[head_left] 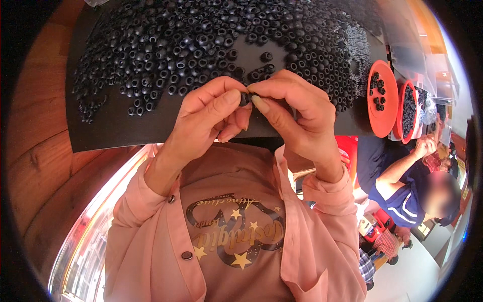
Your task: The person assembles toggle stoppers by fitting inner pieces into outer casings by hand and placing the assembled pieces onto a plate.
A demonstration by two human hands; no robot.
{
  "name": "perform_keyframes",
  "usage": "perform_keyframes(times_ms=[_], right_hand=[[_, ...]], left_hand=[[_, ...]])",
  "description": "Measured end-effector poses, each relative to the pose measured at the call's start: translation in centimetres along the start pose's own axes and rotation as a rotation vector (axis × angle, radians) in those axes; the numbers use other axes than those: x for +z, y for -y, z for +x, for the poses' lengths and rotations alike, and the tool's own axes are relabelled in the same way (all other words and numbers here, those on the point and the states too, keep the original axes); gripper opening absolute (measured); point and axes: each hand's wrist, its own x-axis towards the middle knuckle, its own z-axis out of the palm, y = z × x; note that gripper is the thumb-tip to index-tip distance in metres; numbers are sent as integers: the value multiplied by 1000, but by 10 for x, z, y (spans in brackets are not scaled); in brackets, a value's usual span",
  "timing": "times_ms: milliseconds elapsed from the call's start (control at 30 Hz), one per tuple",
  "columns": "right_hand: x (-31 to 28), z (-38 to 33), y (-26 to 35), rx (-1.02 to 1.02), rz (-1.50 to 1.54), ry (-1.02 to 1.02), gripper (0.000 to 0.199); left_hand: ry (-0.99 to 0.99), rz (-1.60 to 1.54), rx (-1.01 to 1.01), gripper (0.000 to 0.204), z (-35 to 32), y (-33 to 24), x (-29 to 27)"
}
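Close together above the near edge of the dark table, my left hand [209, 110] and my right hand [304, 116] are both closed in a pinch. Between the left thumb and fingers sits a small black ring-shaped part [245, 99]. The right thumb and index finger meet at its right side, gripping a small dark piece; whether it is separate or one with the ring is hidden by the fingertips. Just beyond my fingers lie a few loose black ring-shaped parts [266, 57]. A wide spread of similar parts [181, 45] covers much of the tabletop [108, 128].
An orange-red dish [381, 118] at the table's right holds several black parts. Beside it stands a red bowl [402, 132] filled with small dark pieces. Clear plastic [405, 38] lies farther back. A co-worker in a dark blue shirt [402, 201] sits to the right.
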Motion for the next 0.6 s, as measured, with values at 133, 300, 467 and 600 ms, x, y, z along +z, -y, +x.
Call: perform_keyframes(times_ms=[133,300,467,600], right_hand=[[2,-3,3,-60,-102,-12,18],[4,-5,3,-122,-105,-96,21],[4,-10,-6,-232,-172,-85,27],[6,-13,-3,-242,-267,-91,28]], left_hand=[[-4,32,17,25,-1,3,-3],[-11,32,-15,24,0,1,1],[-34,13,-18,23,2,2,3],[-57,37,-18,23,3,3,5]])
